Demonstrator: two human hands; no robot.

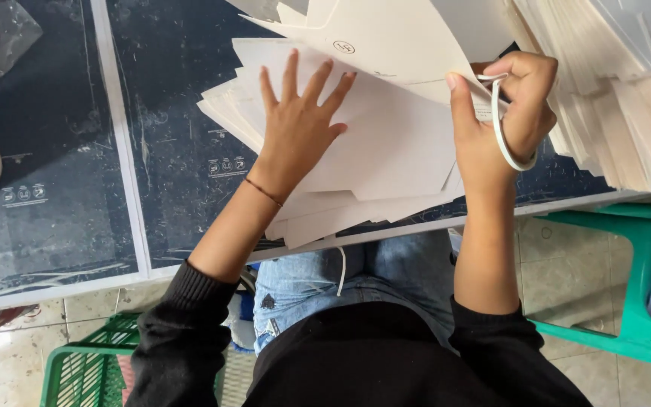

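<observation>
My left hand (299, 120) lies flat with fingers spread on a loose pile of white card sheets (386, 158) at the table's front edge. My right hand (506, 113) pinches the lower corner of one lifted white sheet (386, 38) between thumb and fingers. A white cord loop (502, 139) hangs from that same hand, curving over the palm. The lifted sheet tilts up and away over the pile.
The table has a dark scratched top (175, 151) with white strips. A tall stack of cream card sheets (612, 90) stands at the right. A green plastic stool (642, 271) is at the lower right, a green crate (84, 369) at the lower left on the tiled floor.
</observation>
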